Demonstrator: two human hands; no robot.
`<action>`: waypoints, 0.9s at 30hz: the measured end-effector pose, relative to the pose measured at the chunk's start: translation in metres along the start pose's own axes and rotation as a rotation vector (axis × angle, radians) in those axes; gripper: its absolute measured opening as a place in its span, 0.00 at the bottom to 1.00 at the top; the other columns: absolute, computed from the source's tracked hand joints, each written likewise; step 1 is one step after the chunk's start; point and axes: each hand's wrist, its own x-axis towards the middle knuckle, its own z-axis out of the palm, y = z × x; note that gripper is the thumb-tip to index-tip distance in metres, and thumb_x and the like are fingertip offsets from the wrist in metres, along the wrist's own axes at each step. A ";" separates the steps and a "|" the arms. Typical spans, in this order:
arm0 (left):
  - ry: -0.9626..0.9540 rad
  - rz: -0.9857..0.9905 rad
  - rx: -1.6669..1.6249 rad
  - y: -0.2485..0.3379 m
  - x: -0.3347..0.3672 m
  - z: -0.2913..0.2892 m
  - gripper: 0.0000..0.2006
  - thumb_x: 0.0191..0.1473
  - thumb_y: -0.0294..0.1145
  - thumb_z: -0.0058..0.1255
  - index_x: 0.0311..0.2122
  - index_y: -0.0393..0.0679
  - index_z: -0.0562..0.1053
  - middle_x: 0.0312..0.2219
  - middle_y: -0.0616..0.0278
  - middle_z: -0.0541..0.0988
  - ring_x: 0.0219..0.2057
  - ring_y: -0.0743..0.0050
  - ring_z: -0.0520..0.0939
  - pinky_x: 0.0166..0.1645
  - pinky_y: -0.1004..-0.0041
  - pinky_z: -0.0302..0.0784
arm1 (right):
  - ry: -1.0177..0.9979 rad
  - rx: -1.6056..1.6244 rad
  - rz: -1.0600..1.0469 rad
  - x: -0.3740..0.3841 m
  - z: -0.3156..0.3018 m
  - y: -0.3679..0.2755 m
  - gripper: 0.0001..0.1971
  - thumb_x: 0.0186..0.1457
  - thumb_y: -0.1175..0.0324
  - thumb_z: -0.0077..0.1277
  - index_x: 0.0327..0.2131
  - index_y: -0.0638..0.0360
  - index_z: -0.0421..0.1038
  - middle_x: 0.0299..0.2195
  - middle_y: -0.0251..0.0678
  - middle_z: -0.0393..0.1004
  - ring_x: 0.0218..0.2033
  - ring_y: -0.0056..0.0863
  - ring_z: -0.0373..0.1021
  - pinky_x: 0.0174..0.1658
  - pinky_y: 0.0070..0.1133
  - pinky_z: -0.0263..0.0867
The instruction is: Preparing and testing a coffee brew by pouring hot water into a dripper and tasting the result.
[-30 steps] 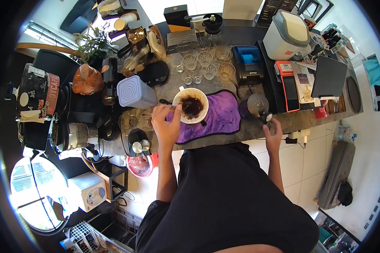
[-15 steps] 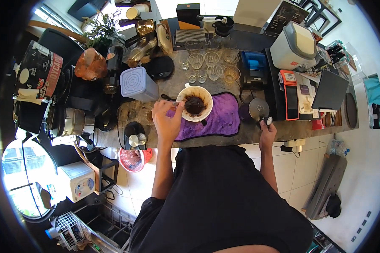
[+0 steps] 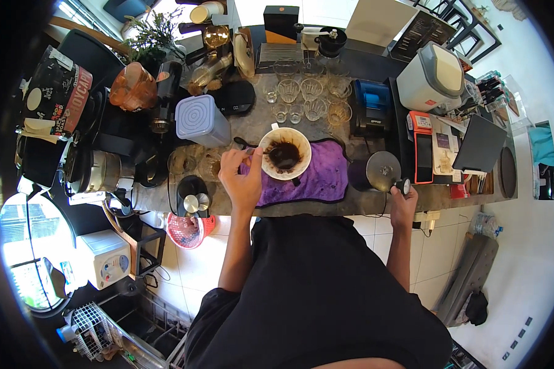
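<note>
A white coffee dripper [image 3: 303, 136] stands on the purple cloth [image 3: 329, 167], with wet dark coffee grounds [image 3: 284, 157] inside and smeared up its wall. At its left rim, my left hand [image 3: 240, 178] pinches a small spoon [image 3: 271, 150], whose dark end reaches into the dripper. The fingers cover most of the handle. To the right of the cloth stands a dark kettle [image 3: 383, 171] with a round metal lid. My right hand [image 3: 404, 203] is closed round its handle, beside a small round dial [image 3: 404, 186].
Clear glasses [image 3: 301, 92] stand in rows behind the dripper. A lidded canister [image 3: 202, 120] and a black scale [image 3: 237, 98] are to the left. A blue-black printer [image 3: 370, 104], card terminal [image 3: 421, 147] and tablet [image 3: 479, 142] crowd the right. The counter's front edge is close to me.
The dark spoon end now shows at the dripper's left, with my left hand slightly left and lower. My right hand and the kettle sit slightly further right and lower in view.
</note>
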 end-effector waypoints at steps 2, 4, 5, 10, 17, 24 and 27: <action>0.027 0.011 0.018 0.000 0.000 0.000 0.07 0.47 0.27 0.64 0.25 0.36 0.78 0.19 0.61 0.72 0.25 0.66 0.71 0.31 0.68 0.64 | -0.012 -0.046 -0.016 0.007 0.010 -0.026 0.08 0.49 0.77 0.62 0.26 0.58 0.70 0.26 0.20 0.67 0.28 0.11 0.60 0.35 0.13 0.55; 0.004 0.017 0.018 0.001 0.001 0.001 0.07 0.47 0.26 0.64 0.24 0.36 0.77 0.19 0.61 0.72 0.25 0.66 0.71 0.31 0.68 0.64 | -0.082 -0.181 -0.001 0.013 0.016 -0.048 0.08 0.48 0.78 0.63 0.26 0.59 0.71 0.26 0.20 0.68 0.29 0.10 0.61 0.35 0.13 0.56; -0.021 0.024 0.020 0.001 0.001 0.001 0.08 0.47 0.26 0.64 0.23 0.36 0.76 0.19 0.61 0.72 0.25 0.66 0.71 0.31 0.67 0.64 | -0.094 -0.207 -0.001 0.017 0.018 -0.055 0.10 0.45 0.80 0.64 0.26 0.61 0.70 0.26 0.20 0.67 0.29 0.10 0.61 0.35 0.13 0.59; -0.073 0.039 0.017 0.000 0.001 -0.002 0.09 0.47 0.27 0.64 0.23 0.36 0.76 0.19 0.61 0.72 0.26 0.64 0.71 0.33 0.66 0.64 | -0.185 -0.327 -0.022 0.030 0.043 -0.092 0.12 0.42 0.82 0.65 0.26 0.61 0.68 0.26 0.20 0.66 0.29 0.09 0.60 0.37 0.12 0.59; -0.062 0.024 0.001 0.001 0.000 0.000 0.09 0.46 0.28 0.65 0.22 0.37 0.76 0.19 0.61 0.72 0.27 0.63 0.72 0.35 0.65 0.64 | -0.309 -0.397 -0.013 0.045 0.068 -0.116 0.14 0.42 0.83 0.64 0.23 0.58 0.65 0.25 0.19 0.63 0.27 0.08 0.58 0.34 0.10 0.58; -0.015 0.057 -0.002 -0.001 0.002 -0.001 0.09 0.48 0.26 0.64 0.23 0.35 0.74 0.18 0.61 0.69 0.25 0.66 0.70 0.33 0.68 0.65 | -0.464 -0.629 -0.025 0.067 0.085 -0.149 0.18 0.40 0.71 0.69 0.20 0.54 0.64 0.20 0.17 0.58 0.23 0.07 0.53 0.26 0.12 0.46; 0.074 -0.022 -0.069 -0.002 -0.001 0.000 0.07 0.46 0.26 0.64 0.23 0.37 0.77 0.18 0.62 0.70 0.26 0.63 0.71 0.32 0.66 0.65 | -0.513 -0.703 -0.054 0.075 0.093 -0.156 0.19 0.39 0.68 0.70 0.20 0.54 0.64 0.19 0.18 0.57 0.23 0.07 0.53 0.26 0.13 0.46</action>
